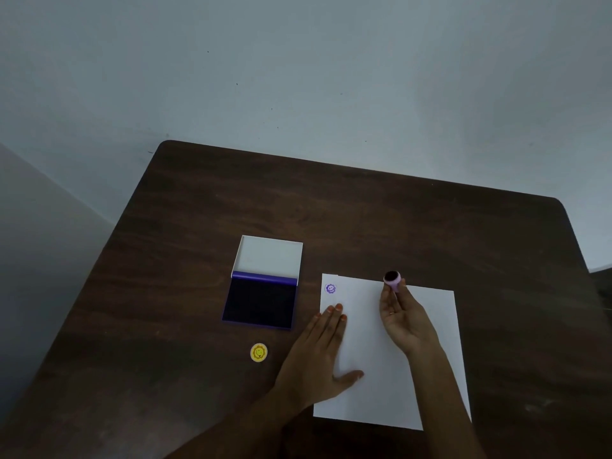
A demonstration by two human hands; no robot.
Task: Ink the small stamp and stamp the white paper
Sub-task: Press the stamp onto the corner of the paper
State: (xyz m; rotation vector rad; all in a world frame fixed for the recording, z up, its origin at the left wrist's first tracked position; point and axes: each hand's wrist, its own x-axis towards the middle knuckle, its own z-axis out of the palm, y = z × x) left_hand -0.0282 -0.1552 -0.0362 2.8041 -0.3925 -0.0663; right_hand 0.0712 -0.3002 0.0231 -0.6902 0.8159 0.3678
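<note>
The small stamp (392, 280), pale purple with its dark inked face turned up toward the camera, is pinched at its stem by the right hand (404, 321) fingers above the far edge of the white paper (390, 352). The left hand (319, 354) lies flat with fingers released and spread on the paper's left side, one purple print (330, 288) just beyond its fingertips. Left of those fingers on the bench (198, 226) sit the open ink pad (261, 301) and a yellow round cap (258, 352).

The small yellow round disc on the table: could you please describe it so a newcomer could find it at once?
On the dark brown wooden table, find the open purple ink pad left of the white paper. Nearer the person, just below that pad, lies the small yellow round disc. It is the only yellow thing, with a smiling face printed on it.
</note>
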